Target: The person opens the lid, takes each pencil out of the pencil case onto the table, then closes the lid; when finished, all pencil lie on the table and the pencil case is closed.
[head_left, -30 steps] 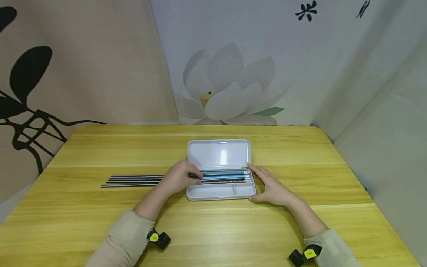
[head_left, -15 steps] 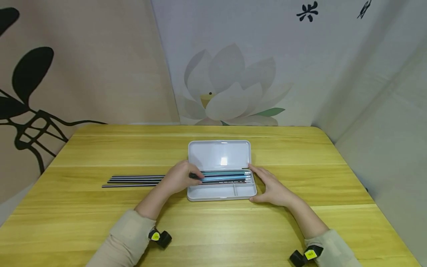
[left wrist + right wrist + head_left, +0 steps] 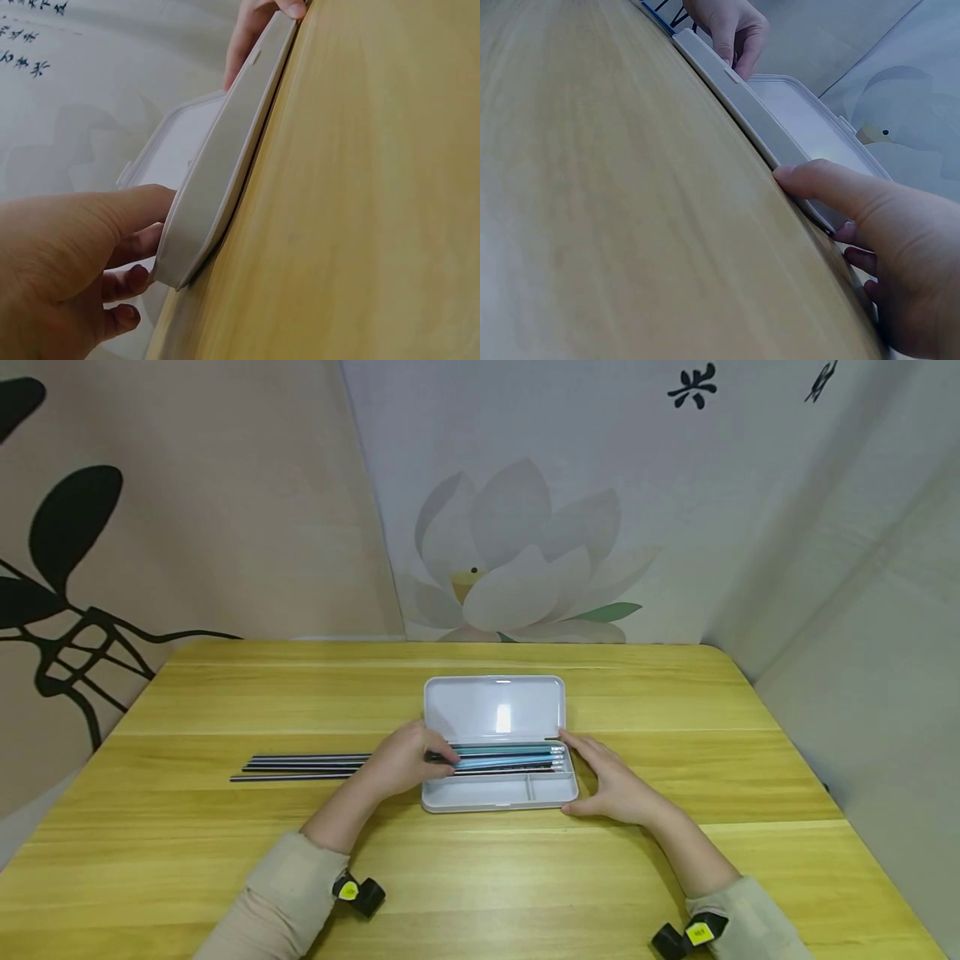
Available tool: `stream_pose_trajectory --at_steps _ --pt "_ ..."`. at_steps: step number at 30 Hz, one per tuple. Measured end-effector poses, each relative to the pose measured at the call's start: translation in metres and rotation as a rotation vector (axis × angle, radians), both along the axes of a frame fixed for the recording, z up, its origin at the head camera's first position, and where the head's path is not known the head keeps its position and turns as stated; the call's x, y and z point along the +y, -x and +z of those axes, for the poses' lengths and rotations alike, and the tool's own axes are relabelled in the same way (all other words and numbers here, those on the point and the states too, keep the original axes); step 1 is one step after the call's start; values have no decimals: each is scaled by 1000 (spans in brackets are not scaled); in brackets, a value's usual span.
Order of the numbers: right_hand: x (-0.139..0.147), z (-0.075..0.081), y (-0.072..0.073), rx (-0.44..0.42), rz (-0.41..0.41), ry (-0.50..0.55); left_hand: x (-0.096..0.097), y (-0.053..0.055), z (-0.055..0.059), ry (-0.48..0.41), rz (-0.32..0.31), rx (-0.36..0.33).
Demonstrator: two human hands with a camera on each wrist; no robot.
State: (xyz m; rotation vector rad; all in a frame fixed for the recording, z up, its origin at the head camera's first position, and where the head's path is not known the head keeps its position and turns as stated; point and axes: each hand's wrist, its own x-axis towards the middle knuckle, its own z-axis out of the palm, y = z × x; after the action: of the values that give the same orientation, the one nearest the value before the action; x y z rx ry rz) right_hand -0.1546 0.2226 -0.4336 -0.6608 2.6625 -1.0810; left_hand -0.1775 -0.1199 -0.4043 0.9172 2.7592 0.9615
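Note:
An open white pencil case lies on the wooden table, its lid folded back. Several blue, teal and black pencils lie lengthwise in its rear compartment, pale ends to the right. My left hand reaches over the case's left end, thumb and forefinger pinching at the pencils; its fingertips are partly hidden. In the left wrist view, its thumb passes over the case wall. My right hand grips the case's right end, thumb at the front corner and fingers at the back, also seen in the right wrist view.
Several dark striped pencils lie side by side on the table, left of the case and partly behind my left hand. The front compartment has a divider near its right end. A printed cloth hangs behind the table.
Both hands keep nearly the same places at the case. The whole view has shifted very slightly; nothing is seen taken up or let go.

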Motion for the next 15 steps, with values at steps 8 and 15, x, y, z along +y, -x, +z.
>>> stream_pose_trajectory --at_steps 8,15 --pt "0 1 -1 14 9 1 -1 -1 0 54 -107 76" --pt "1 1 0 14 14 -3 -3 -3 0 55 -121 73"
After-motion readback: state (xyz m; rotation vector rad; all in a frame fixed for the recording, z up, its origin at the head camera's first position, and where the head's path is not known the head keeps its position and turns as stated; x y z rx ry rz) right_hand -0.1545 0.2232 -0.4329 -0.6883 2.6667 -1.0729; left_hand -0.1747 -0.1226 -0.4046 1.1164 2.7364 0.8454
